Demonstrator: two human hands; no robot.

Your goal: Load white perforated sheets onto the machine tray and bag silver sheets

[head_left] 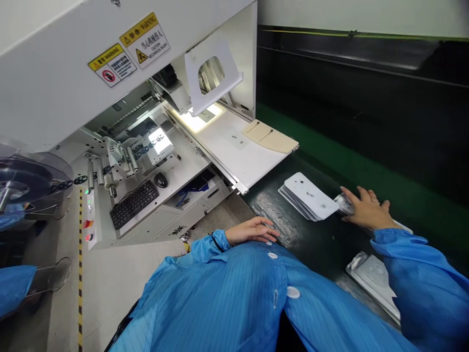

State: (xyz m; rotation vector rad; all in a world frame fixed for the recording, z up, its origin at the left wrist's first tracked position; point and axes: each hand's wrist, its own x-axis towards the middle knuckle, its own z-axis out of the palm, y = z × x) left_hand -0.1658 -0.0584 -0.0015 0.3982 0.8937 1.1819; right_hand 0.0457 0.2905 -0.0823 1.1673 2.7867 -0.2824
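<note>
My right hand (368, 210) reaches out over the dark table with its fingers spread. Under and beside it lies a stack of flat pieces, mostly hidden, with a shiny grey piece (343, 203) at the fingertips. Just left of that hand sits a pile of white rounded plates (309, 194) with small dark marks on the top one. My left hand (252, 230) lies flat at the table's near edge against the blue coat, fingers stretched and holding nothing. Close to my right forearm is a white and clear moulded stack (375, 281), partly covered by the sleeve.
A white conveyor belt (252, 161) runs out of the machine, carrying a small marked sheet (237, 141) and a beige board (269, 136). At left are a keyboard (134, 203), a mouse (160, 179) and a film reel (29, 181). The machine housing (73, 54) overhangs them.
</note>
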